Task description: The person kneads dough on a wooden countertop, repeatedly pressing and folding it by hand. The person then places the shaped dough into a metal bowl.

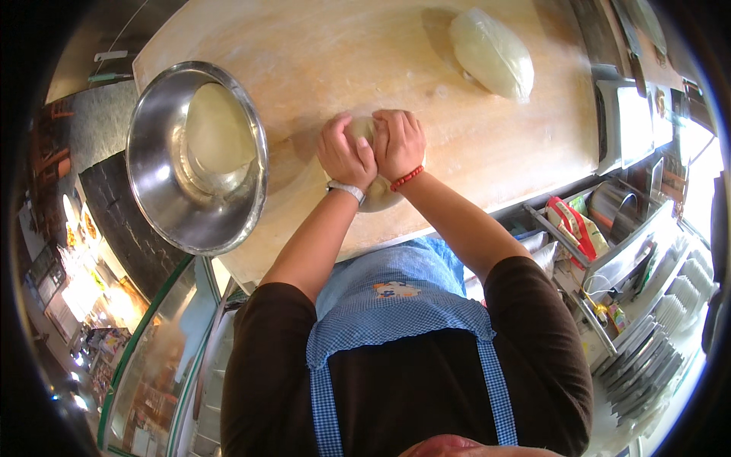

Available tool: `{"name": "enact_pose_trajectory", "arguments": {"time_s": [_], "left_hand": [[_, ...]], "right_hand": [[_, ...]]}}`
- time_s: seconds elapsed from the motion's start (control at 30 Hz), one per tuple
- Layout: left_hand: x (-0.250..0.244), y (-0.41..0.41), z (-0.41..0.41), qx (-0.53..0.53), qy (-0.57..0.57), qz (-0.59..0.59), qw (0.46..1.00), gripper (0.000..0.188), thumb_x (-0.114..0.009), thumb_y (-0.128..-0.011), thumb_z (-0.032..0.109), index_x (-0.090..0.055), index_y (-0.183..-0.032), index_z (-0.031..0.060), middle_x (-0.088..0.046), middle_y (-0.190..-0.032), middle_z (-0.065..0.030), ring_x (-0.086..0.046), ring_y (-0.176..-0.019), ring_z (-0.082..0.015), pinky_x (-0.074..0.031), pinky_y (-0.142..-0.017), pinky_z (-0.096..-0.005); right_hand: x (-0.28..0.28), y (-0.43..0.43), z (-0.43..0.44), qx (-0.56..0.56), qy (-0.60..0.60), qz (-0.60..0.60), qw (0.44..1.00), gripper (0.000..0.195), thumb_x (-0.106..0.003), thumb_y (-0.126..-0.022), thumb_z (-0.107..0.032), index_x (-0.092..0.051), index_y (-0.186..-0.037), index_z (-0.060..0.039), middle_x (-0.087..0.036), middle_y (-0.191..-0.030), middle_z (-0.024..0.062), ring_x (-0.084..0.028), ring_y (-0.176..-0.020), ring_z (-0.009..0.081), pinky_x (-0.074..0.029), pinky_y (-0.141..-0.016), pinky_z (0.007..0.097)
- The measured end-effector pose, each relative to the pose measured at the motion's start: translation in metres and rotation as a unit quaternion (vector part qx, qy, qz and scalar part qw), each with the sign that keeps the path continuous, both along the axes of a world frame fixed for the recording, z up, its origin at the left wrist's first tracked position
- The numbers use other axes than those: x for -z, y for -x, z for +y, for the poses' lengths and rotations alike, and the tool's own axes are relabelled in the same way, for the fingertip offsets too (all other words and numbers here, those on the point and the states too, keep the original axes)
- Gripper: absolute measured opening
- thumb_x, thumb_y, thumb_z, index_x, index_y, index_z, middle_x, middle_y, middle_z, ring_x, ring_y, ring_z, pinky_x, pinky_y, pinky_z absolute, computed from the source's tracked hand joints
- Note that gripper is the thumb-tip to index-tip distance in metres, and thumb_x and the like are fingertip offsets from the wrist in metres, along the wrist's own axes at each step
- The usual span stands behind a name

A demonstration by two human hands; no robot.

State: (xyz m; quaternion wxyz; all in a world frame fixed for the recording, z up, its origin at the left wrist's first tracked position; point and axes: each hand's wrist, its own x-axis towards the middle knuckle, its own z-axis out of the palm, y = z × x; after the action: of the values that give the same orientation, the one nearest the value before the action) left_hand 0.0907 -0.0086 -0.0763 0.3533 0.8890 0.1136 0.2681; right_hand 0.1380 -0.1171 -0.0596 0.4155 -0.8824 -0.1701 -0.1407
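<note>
A pale lump of dough (381, 199) lies on the floured wooden work board (320, 51), largely covered by my hands. My left hand (344, 151), with a watch at its wrist, rests on the dough with its fingers curled over the far side. Close against it, my right hand (401, 143) grips the dough in the same way, below it a red bead bracelet (407, 178). Both palms and the dough's middle are hidden from above.
Left of my hands stands a steel bowl (157, 160) holding another piece of dough (220, 128). A clear plastic bag of what looks like dough (492, 57) lies far right on the board. Shelves (617, 240) hold a red-and-white bag and stacked trays. A glass case (154, 365) stands lower left.
</note>
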Motion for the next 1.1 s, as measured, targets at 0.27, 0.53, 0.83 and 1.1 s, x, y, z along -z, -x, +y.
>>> {"name": "enact_pose_trajectory", "arguments": {"time_s": [0.27,0.53,0.83,1.1], "left_hand": [[-0.001,-0.029,0.004,-0.029,-0.100,0.035,0.994,0.039,-0.049,-0.100,0.034,-0.064,-0.117,0.0021,-0.069,-0.114,-0.0190,-0.063,-0.107,-0.0408,-0.049,-0.095,-0.0537],[-0.090,0.054,-0.014,-0.027,0.210,0.238,0.948,0.036,-0.047,-0.102,0.033,-0.074,-0.100,0.0088,-0.075,-0.104,-0.0166,-0.067,-0.098,-0.0373,-0.048,-0.092,-0.0489],[-0.033,0.130,-0.056,0.077,-0.163,0.018,0.984,0.044,-0.040,-0.100,0.034,-0.070,-0.126,0.0155,-0.062,-0.138,-0.0109,-0.053,-0.130,-0.0337,-0.029,-0.114,-0.0581],[-0.021,0.042,-0.030,0.068,-0.130,0.024,0.989,0.041,-0.040,-0.099,0.028,-0.068,-0.124,0.0117,-0.067,-0.129,-0.0103,-0.061,-0.118,-0.0333,-0.040,-0.105,-0.0520]], "right_hand": [[-0.005,-0.018,0.008,0.055,0.093,0.162,0.981,0.024,-0.053,-0.099,-0.024,-0.069,-0.108,-0.0079,-0.075,-0.105,0.0143,-0.068,-0.097,0.0348,-0.052,-0.088,0.0439],[-0.057,0.072,-0.052,-0.058,0.061,0.155,0.984,0.027,-0.047,-0.103,-0.021,-0.069,-0.109,-0.0057,-0.071,-0.112,0.0160,-0.061,-0.105,0.0376,-0.047,-0.095,0.0450],[-0.006,0.130,-0.084,-0.063,-0.007,-0.086,0.994,0.038,-0.044,-0.106,-0.030,-0.064,-0.125,-0.0043,-0.066,-0.129,0.0188,-0.061,-0.118,0.0396,-0.044,-0.102,0.0524],[-0.010,0.050,-0.049,-0.020,-0.026,-0.020,0.999,0.027,-0.058,-0.092,-0.014,-0.065,-0.116,-0.0055,-0.070,-0.115,0.0156,-0.066,-0.104,0.0353,-0.049,-0.090,0.0448]]}}
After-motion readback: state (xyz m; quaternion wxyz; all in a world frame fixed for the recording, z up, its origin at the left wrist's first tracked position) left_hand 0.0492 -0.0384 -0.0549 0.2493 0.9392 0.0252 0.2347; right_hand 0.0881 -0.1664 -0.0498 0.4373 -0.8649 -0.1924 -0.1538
